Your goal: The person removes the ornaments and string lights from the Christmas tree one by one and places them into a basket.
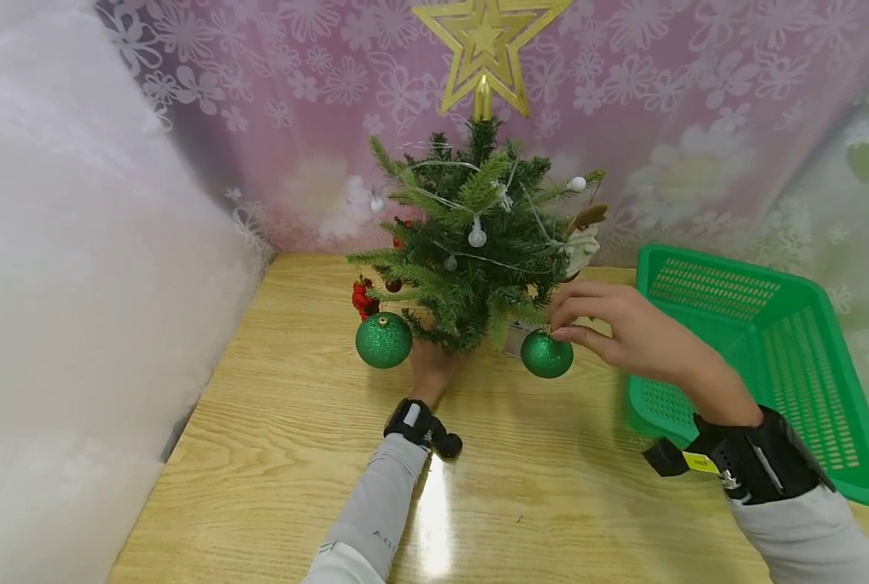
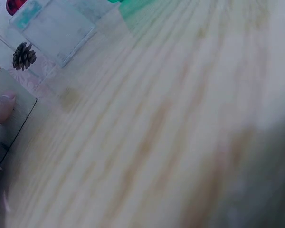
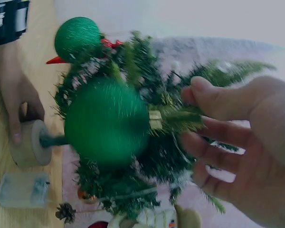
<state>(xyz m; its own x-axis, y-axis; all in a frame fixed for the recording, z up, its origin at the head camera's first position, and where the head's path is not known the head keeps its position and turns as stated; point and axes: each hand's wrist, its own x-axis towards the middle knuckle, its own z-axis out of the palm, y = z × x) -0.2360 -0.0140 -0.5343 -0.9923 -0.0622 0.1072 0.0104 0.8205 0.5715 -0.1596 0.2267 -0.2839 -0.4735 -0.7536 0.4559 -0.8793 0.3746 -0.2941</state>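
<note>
A small artificial Christmas tree [image 1: 471,268] stands on the table, topped by a gold star [image 1: 483,40]. My left hand [image 1: 430,369] reaches under its branches and grips the round wooden base [image 3: 31,145]. At the tree's right side, my right hand [image 1: 613,328] has thumb and fingers curled about a branch tip [image 3: 183,119], just above the cap of a glittery green ball [image 1: 547,354]. That ball hangs below the fingertips and looks blurred in the right wrist view. Another green ball [image 1: 383,341] hangs at the left, beside a red ornament [image 1: 364,298].
A green plastic basket [image 1: 770,284] sits at the right, beneath my right forearm. Behind the tree hangs a pink flowered curtain [image 1: 317,138]. A clear box [image 3: 23,190] lies by the base. A pine cone [image 2: 23,56] and white string lights [image 1: 477,234] hang on the tree.
</note>
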